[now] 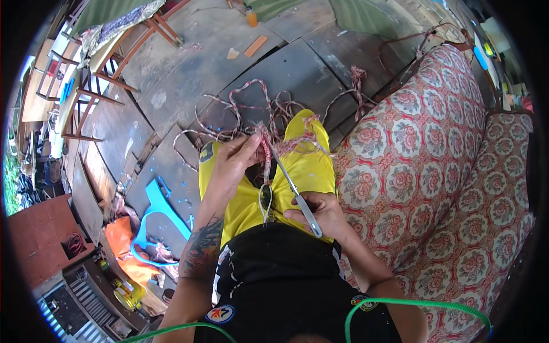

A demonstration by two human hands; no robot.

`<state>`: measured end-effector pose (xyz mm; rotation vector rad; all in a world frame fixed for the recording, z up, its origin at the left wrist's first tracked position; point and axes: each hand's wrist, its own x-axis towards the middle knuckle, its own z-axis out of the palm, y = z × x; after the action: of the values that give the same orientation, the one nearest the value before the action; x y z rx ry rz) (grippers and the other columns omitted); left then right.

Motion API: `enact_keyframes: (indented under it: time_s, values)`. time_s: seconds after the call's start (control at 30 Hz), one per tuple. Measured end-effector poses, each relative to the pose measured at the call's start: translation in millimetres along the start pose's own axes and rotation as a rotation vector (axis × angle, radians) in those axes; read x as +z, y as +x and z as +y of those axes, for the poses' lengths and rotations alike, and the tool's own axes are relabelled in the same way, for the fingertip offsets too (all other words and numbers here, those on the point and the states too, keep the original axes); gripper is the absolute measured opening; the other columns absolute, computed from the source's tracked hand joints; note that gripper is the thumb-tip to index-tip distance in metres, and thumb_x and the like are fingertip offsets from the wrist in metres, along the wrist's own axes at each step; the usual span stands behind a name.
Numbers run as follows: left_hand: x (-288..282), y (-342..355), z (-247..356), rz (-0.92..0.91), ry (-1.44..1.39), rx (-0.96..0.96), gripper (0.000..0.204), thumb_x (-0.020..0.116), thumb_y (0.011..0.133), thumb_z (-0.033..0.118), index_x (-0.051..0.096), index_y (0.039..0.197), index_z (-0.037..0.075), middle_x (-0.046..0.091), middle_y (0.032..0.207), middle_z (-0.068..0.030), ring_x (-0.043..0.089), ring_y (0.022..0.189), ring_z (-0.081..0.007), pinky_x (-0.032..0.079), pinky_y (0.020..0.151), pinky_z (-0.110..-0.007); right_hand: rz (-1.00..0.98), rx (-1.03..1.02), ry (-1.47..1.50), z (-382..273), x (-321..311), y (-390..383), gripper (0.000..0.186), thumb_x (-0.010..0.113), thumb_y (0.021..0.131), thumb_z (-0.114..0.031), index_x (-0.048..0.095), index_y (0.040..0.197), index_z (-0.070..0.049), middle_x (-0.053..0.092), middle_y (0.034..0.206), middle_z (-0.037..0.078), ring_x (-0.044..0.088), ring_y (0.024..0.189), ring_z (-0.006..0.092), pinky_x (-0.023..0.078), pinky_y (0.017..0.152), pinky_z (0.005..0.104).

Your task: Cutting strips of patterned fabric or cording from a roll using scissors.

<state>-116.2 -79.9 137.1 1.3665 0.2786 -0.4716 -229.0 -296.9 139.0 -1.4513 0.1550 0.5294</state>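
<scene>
My left hand (237, 155) is closed in a pinch on a red-and-white braided cord (266, 155), above my lap. In my right hand (321, 211) is a slim metal tool with a grey handle (309, 216). Its thin shaft slants up and leftward, and the tip is beside the cord near my left fingers; whether it touches or enters the braid I cannot tell. Below the cord a thin pale loop (265, 200) lies at my waist. Loose lengths of the same cord (249, 86) tangle over my yellow shorts (303, 171) and the floor past my knees.
A flower-patterned sofa (394, 154) curves close along my right. To the left lie a blue plastic piece (157, 200) and an orange cloth (120, 240). Wooden chairs (94, 94) stand at the far left. A bottle (251, 17) is on the worn floor ahead.
</scene>
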Motion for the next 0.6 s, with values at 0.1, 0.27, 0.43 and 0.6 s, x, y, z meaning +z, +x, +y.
enact_keyframes:
  time_s: [0.1, 0.27, 0.43, 0.6]
  values:
    - [0.8, -4.7, 1.0, 0.010, -0.061, -0.022, 0.027, 0.062, 0.101, 0.021, 0.067, 0.114, -0.001, 0.071, 0.100, -0.0078, 0.068, 0.088, -0.0162, 0.057, 0.085, -0.032, 0.061, -0.119, -0.222, 9.8, 2.0, 0.2, 0.031, 0.087, 0.080, -0.021, 0.067, 0.082, 0.002, 0.058, 0.060, 0.000, 0.049, 0.051, 0.0056, 0.040, 0.047, 0.0250]
    - [8.7, -10.0, 7.6, 0.030, -0.192, -0.063, 0.024, 0.064, 0.098, 0.015, 0.066, 0.116, -0.002, 0.071, 0.101, -0.0086, 0.068, 0.088, -0.0156, 0.059, 0.082, -0.032, 0.149, -0.327, -0.423, 11.2, 0.3, -1.0, 0.035, 0.090, 0.076, -0.024, 0.068, 0.081, 0.002, 0.057, 0.058, 0.004, 0.050, 0.049, 0.0090, 0.042, 0.047, 0.0277]
    - [17.9, -21.5, 13.2, 0.033, -0.109, -0.006, 0.025, 0.065, 0.097, 0.012, 0.065, 0.117, -0.002, 0.071, 0.101, -0.0088, 0.070, 0.088, -0.0160, 0.060, 0.079, -0.032, 0.124, -0.308, -0.444, 5.1, -1.3, -5.8, 0.034, 0.090, 0.076, -0.022, 0.068, 0.083, 0.003, 0.057, 0.058, 0.002, 0.051, 0.051, 0.0072, 0.042, 0.047, 0.0257]
    - [21.0, -32.7, 7.4, 0.032, -0.211, -0.045, 0.027, 0.064, 0.097, 0.008, 0.064, 0.122, -0.003, 0.071, 0.102, -0.0090, 0.070, 0.088, -0.0160, 0.062, 0.080, -0.031, 0.040, -0.202, -0.275, 1.9, -1.3, -14.6, 0.033, 0.090, 0.077, -0.018, 0.070, 0.091, 0.004, 0.061, 0.062, -0.001, 0.052, 0.054, 0.0044, 0.042, 0.049, 0.0235]
